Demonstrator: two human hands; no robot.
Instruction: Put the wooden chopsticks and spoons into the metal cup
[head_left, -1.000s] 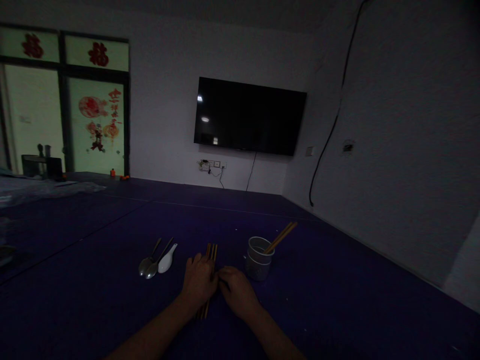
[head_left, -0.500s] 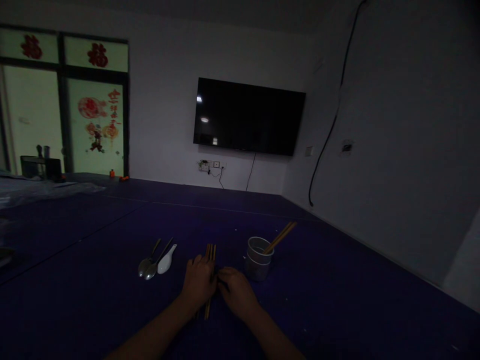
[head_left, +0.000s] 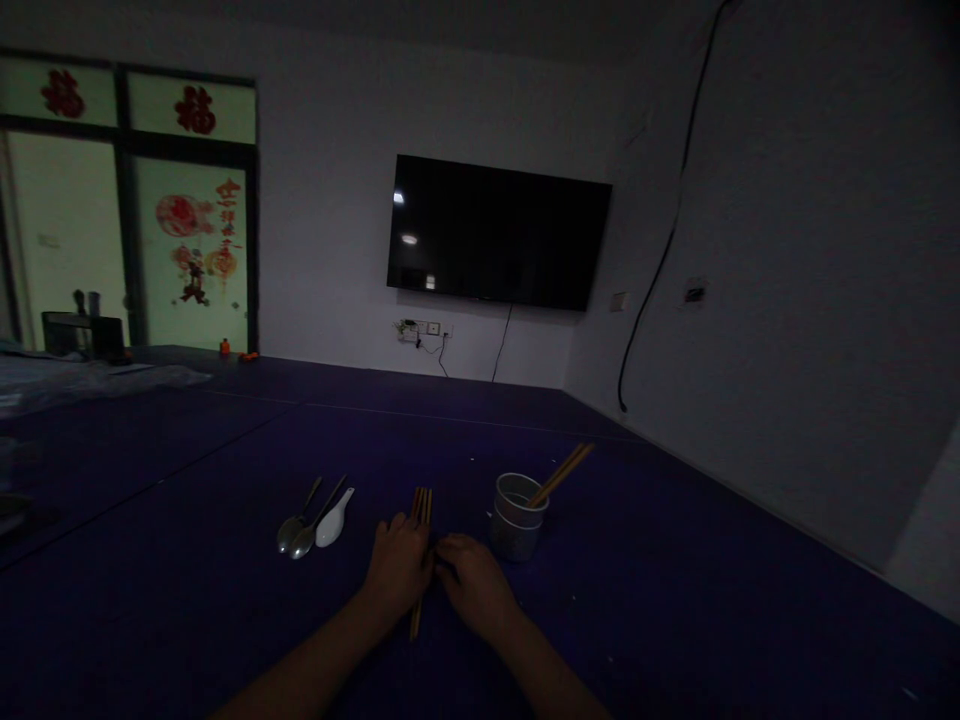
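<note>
2 metal spoons (head_left: 301,541), 1 white spoon (head_left: 331,526), then my left hand (head_left: 398,560), closed over chopsticks (head_left: 427,503) on the purple surface (head_left: 660,600). My right hand (head_left: 472,577) is half curled just beside; whether it grips anything I can't tell. Last, a grey cup (head_left: 516,537).

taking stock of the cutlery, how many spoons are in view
3: a metal spoon leftmost, a second metal spoon beside it, then a white spoon, nearest the left hand. The cup may hide more.
</note>
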